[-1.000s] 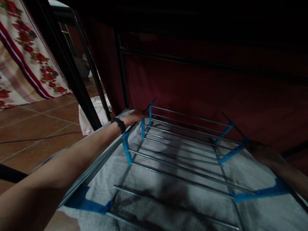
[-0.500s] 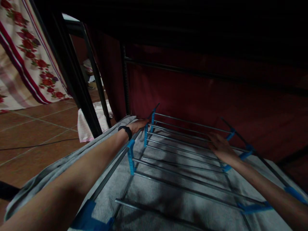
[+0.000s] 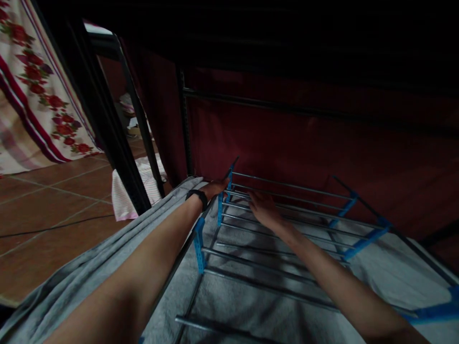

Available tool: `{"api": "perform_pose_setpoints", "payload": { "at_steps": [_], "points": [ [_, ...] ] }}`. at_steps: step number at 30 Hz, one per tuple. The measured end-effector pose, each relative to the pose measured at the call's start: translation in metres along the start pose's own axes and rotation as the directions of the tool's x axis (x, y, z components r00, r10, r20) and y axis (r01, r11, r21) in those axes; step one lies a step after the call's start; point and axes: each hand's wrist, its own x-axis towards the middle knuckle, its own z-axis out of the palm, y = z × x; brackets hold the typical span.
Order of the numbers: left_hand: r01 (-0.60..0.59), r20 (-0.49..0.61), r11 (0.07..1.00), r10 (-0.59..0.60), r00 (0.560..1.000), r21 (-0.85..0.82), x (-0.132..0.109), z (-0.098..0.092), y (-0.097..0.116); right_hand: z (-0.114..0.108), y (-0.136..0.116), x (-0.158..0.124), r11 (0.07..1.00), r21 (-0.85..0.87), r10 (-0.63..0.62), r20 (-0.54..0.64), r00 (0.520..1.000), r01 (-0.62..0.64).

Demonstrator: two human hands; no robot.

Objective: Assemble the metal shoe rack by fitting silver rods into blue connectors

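A rack of grey metal rods (image 3: 265, 263) with blue plastic connectors (image 3: 200, 246), which looks like a shoe rack, lies on a grey blanket (image 3: 238, 301). At its far left corner my left hand (image 3: 217, 188), with a dark wristband, is closed around the side pole by a blue connector. My right hand (image 3: 263, 209) reaches over the rack from the right. Its fingers are curled on a metal rod (image 3: 241, 195) close to that rod's left end; the thumb is hidden. One loose-looking rod end (image 3: 186, 320) shows nearer to me.
A dark bed frame post (image 3: 107, 114) rises at left, with a black panel (image 3: 268, 33) overhead. Dark red cloth (image 3: 287, 138) hangs behind the rack. Beyond the post are a tiled floor (image 3: 71, 184), a striped cloth (image 3: 124, 193), a cable and a floral curtain (image 3: 36, 86).
My right hand has moved left along the rods, from near the right side to close beside my left hand. My left hand keeps its place on the left side pole.
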Motion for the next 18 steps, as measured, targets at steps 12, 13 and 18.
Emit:
{"api": "perform_pose_setpoints", "payload": {
  "at_steps": [12,13,18],
  "points": [
    [-0.094,0.059,0.989,0.101,0.993,-0.118,-0.008,-0.003,-0.004,-0.002,-0.026,0.029,0.993,0.06,0.097,0.082,0.992,-0.102],
    [-0.09,0.047,0.99,0.096,0.994,-0.107,-0.008,-0.003,-0.004,-0.002,-0.026,0.029,0.993,0.059,0.099,0.085,0.991,-0.104],
    [-0.117,0.037,0.99,0.12,0.992,-0.072,-0.004,-0.001,-0.005,-0.005,-0.026,0.029,0.993,0.087,0.078,0.063,0.995,-0.083]
  ]
}}
